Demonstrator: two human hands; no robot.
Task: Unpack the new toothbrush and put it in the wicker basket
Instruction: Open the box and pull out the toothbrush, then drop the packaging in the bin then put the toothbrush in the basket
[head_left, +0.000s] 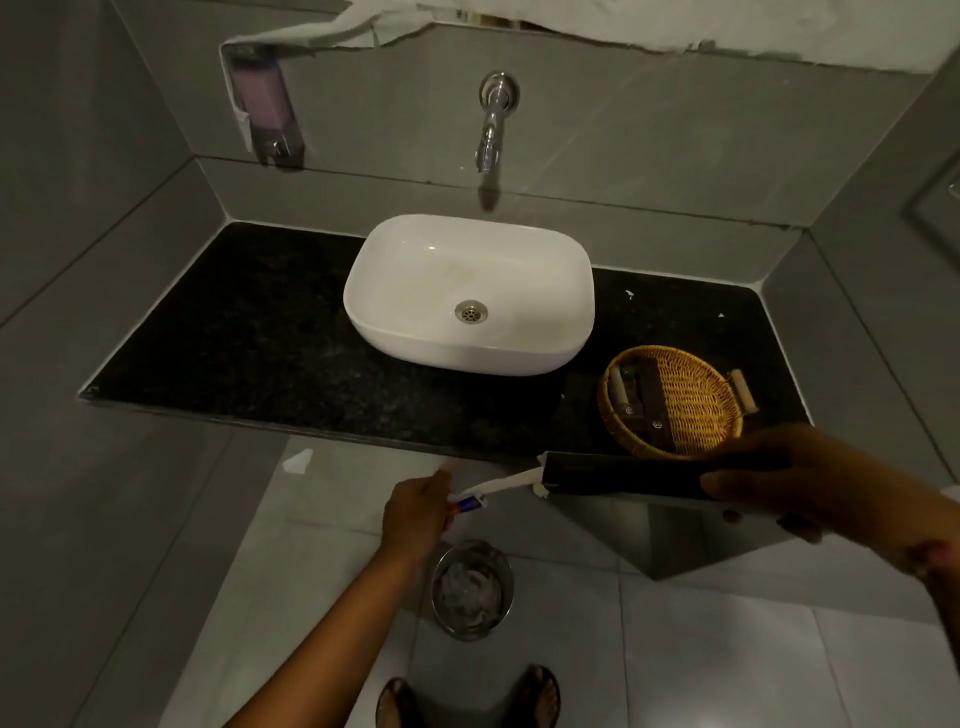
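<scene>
While the toothbrush (511, 480) is only partway out of the dark box (623, 475), it bridges the gap between the two hands, white shaft showing, rest hidden inside. Left hand (415, 514) is closed on the near end, together with a small red-blue-white tube (467, 503), likely toothpaste; exact finger placement hard to read. Right hand (779, 480) is wrapped around the far end of the box, thumb on top, fingers underneath, open flap end facing the left hand.

Step in hand, as I judge it: sliding the contents out of the box. To do it well: keep the box steady and level in the right hand, pull with the left straight along the box's long axis so the brush doesn't jam on the flap, keep grip on both brush and tube so neither drops. Metal bin (471, 590) sits on the floor right below the left hand, so a dropped brush could land in it. Whether the brush has an inner wrapper, cannot tell.

Hands are apart, roughly level, left forearm reaching up and forward from low centre, wrist straight; right forearm comes in from the right edge, wrist angled inward.

Wicker basket (696, 441) stands just beyond the right hand on the black counter (260, 338), already holding a couple of small items; a dark box lies in it. White basin (405, 322) is further off, beyond and between the hands. Sandalled feet (467, 701) below.
</scene>
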